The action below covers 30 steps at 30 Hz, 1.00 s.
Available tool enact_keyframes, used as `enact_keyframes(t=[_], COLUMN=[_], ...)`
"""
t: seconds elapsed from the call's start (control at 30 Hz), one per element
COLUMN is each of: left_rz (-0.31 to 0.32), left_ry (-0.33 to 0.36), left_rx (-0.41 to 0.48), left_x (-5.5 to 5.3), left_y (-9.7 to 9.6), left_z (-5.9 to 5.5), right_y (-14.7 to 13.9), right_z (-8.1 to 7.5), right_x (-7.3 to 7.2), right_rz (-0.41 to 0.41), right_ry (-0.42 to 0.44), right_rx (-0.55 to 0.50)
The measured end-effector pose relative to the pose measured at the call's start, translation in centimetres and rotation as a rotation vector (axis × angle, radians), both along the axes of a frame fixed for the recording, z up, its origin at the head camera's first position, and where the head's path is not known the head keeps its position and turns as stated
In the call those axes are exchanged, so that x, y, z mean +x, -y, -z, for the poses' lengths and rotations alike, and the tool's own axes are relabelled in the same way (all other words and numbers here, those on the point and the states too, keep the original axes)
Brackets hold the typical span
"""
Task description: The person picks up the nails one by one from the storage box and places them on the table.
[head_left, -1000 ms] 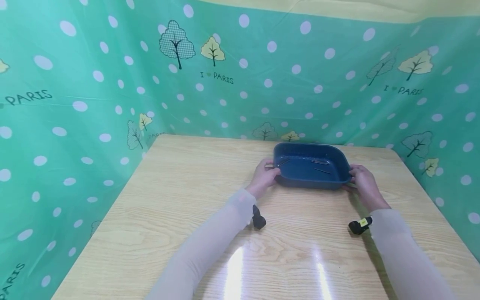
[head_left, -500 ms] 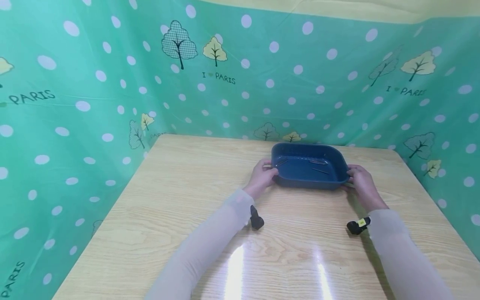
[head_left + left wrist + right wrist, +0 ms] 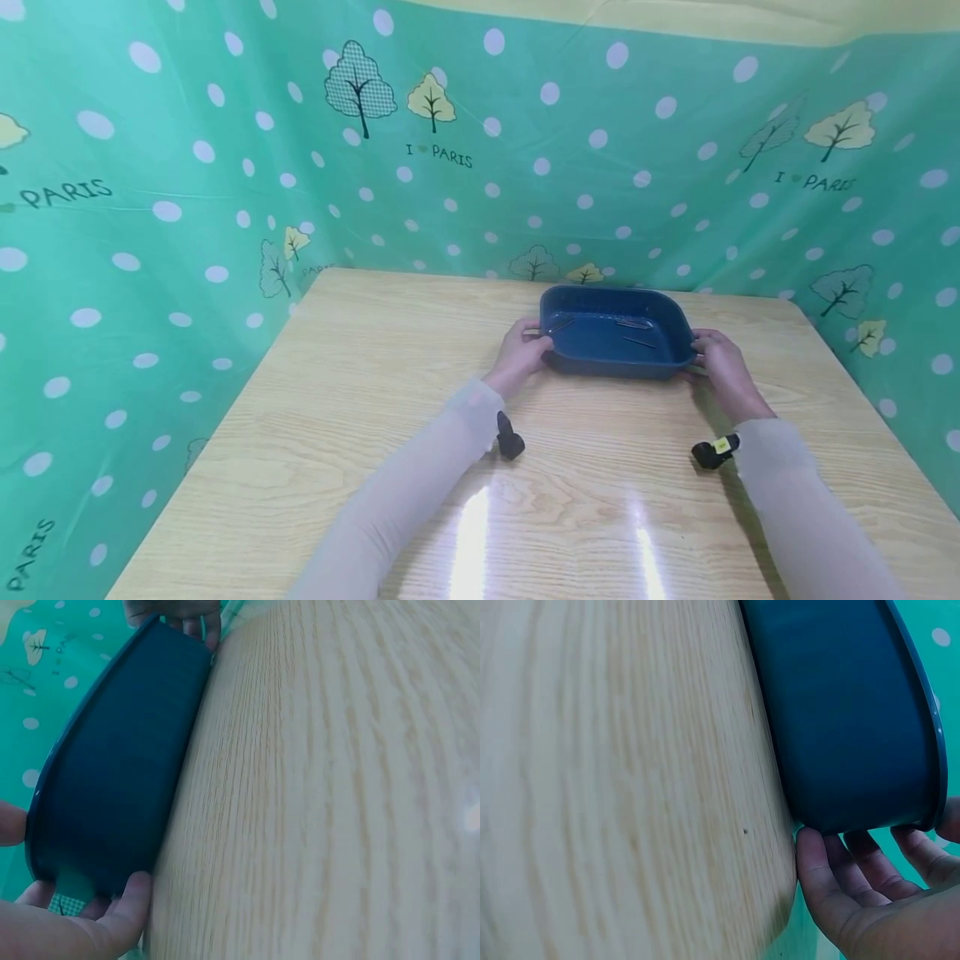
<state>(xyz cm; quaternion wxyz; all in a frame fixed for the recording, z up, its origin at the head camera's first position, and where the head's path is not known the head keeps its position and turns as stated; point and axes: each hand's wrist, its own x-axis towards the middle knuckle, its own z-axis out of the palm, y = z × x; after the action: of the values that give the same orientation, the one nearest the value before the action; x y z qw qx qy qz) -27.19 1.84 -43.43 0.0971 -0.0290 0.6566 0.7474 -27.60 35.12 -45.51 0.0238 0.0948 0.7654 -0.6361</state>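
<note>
A dark blue rectangular basin with rounded corners stands upright near the back of the table. Several thin, stick-like pieces lie on its floor, too small to identify. My left hand grips its left end, thumb at the rim and fingers along the outer wall. At the opposite end my right hand holds it the same way; in the right wrist view its fingertips reach the bottom edge. Both wrist views show the basin's outer wall close against the table; whether a gap lies beneath cannot be told.
The light wooden table spreads to the left and in front of the basin. A green dotted curtain hangs behind the table and along both sides. Black wrist cameras are strapped over the pale sleeves.
The basin has shifted slightly to the left along the table, with both hands moving along on its ends. The view has turned a little. The grip looks the same.
</note>
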Motion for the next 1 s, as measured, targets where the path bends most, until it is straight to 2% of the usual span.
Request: enact_keyframes(t=[0.2,0.43,0.57,0.67,0.93,1.0], left_rz=[-0.009,-0.018,-0.029,-0.034,-0.040,-0.043], left_ry=[-0.001,0.003,0.006,0.002,0.001,0.001], left_rx=[-0.020,-0.045,-0.052,-0.053,-0.058,-0.062], left_x=[-0.1,0.0,0.1,0.2,0.4,0.5], left_y=[0.4,0.8,0.9,1.0,1.6,1.7], left_z=[0.0,0.0,-0.2,-0.2,-0.3,-0.3], right_y=[1.6,1.0,2.2,2.7,2.6,2.8], right_z=[-2.1,-0.5,-2.3,-3.0,-1.8,-2.0], right_x=[1.3,0.2,1.3,1.7,0.9,1.0], right_rz=[-0.036,0.005,-0.027,-0.057,0.002,-0.019], right_ry=[0.018,0.011,0.022,0.010,0.052,0.041], right_rx=[0.018,-0.046,-0.009,0.016,0.000,0.014])
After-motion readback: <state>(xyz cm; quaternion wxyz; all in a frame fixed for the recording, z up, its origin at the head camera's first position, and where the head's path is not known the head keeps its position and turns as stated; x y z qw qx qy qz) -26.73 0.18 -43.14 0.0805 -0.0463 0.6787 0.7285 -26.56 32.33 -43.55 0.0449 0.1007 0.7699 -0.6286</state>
